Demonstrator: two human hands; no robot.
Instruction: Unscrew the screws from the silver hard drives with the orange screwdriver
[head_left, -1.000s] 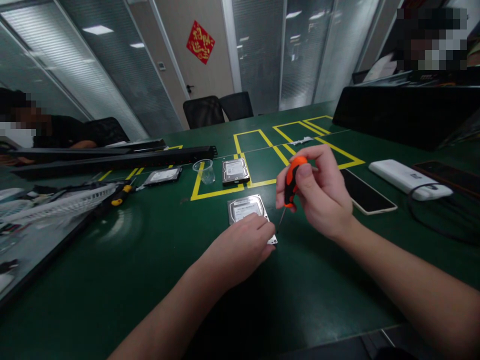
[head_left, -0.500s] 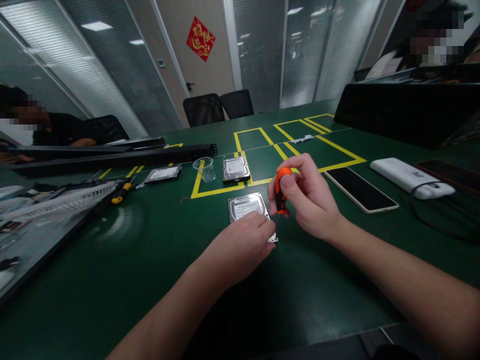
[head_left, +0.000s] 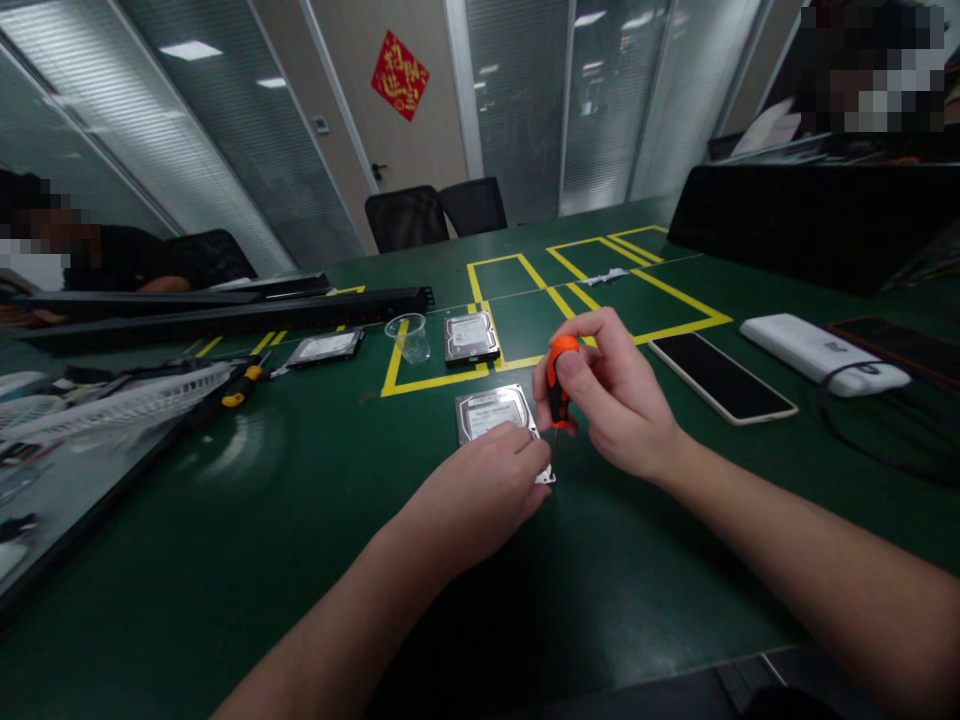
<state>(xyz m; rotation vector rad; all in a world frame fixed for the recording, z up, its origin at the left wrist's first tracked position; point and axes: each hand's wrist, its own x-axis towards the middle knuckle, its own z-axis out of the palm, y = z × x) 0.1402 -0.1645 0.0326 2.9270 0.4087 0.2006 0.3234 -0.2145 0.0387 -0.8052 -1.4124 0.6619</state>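
Observation:
A silver hard drive (head_left: 491,411) lies flat on the green table in front of me. My left hand (head_left: 480,490) rests on its near edge, fingers curled down and pressing it. My right hand (head_left: 615,395) is closed round an orange-and-black screwdriver (head_left: 559,380), held nearly upright. Its thin shaft points down at the drive's near right corner, just beside my left fingertips.
A second hard drive (head_left: 470,338), a clear plastic cup (head_left: 409,338) and a third drive (head_left: 326,349) lie further back by yellow tape lines. A phone (head_left: 720,377) and a white power bank (head_left: 814,352) with cable sit right. Long black strips (head_left: 225,315) and people's arms are left.
My right hand has lowered and moved left with the screwdriver, bringing its tip down to the drive's near right corner. My left hand has stayed on the drive.

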